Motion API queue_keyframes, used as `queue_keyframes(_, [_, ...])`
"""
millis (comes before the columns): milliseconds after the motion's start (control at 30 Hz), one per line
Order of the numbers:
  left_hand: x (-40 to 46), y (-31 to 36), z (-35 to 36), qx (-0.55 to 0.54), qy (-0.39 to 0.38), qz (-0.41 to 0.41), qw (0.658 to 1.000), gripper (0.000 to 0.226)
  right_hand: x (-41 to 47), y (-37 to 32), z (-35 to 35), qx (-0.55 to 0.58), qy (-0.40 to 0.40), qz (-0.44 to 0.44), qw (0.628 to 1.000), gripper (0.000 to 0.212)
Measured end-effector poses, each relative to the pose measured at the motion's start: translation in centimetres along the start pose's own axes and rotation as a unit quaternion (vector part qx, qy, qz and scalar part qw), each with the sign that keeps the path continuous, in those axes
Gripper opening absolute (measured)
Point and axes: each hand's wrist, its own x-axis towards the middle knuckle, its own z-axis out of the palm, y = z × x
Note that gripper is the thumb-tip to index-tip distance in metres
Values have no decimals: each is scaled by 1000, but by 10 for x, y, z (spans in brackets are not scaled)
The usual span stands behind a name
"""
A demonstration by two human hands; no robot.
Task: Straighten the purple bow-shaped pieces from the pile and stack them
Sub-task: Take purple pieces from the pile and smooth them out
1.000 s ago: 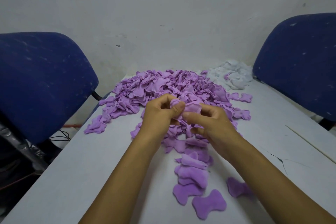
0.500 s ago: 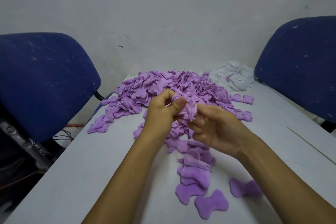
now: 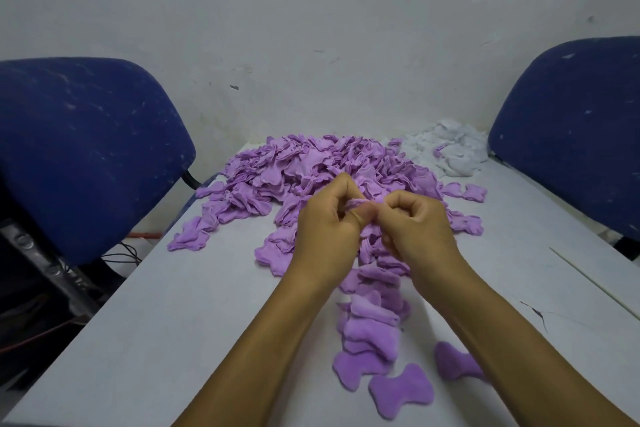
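A big pile of purple bow-shaped fabric pieces [image 3: 311, 166] covers the far middle of the white table [image 3: 173, 322]. My left hand [image 3: 325, 236] and my right hand [image 3: 419, 229] meet just in front of the pile. Both pinch one crumpled purple piece [image 3: 362, 203] between fingers and thumbs; most of it is hidden by the fingers. Below the hands a loose overlapping stack of flattened purple pieces [image 3: 374, 326] runs toward me. A single flat piece [image 3: 401, 392] lies at its near end, and another [image 3: 453, 366] is partly hidden under my right forearm.
A heap of white fabric pieces [image 3: 453, 149] lies at the table's far right. Blue chair backs stand at the left [image 3: 86, 149] and the right [image 3: 571, 135]. Stray purple pieces [image 3: 188, 239] lie near the table's left edge. A crack [image 3: 535, 312] marks the tabletop on the right.
Both hands have closed in on the piece, bunching it tighter between them. The right hand rose and turned knuckles up; the piece now shows much less.
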Motion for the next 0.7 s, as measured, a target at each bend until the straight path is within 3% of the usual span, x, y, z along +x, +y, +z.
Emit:
queue_keyframes(100, [-8, 4, 13, 76, -13, 79, 994, 20, 4, 1, -1, -206, 98, -105, 968, 30])
queue_keyframes(200, [-4, 3, 12, 98, -7, 95, 991, 18, 9, 0, 1, -263, 102, -125, 951, 23])
queue_keyframes(300, [-1, 5, 8, 50, -45, 61, 996, 16, 15, 2, -1, -196, 81, -97, 972, 23])
queue_keyframes(433, [6, -1, -4, 39, 1, -1, 999, 2, 7, -1, -6, -83, 11, -69, 994, 29])
queue_keyframes(533, [5, 0, -2, -37, -29, -52, 998, 11, -3, -3, -10, -67, -31, -55, 996, 30])
queue_keyframes(633, [5, 3, 3, -60, 21, -69, 996, 25, -9, -6, -9, 7, -86, 12, 996, 25])
queue_keyframes(700, [7, -1, 4, -20, 59, -65, 996, 26, -11, -9, -10, 48, -145, 55, 987, 22])
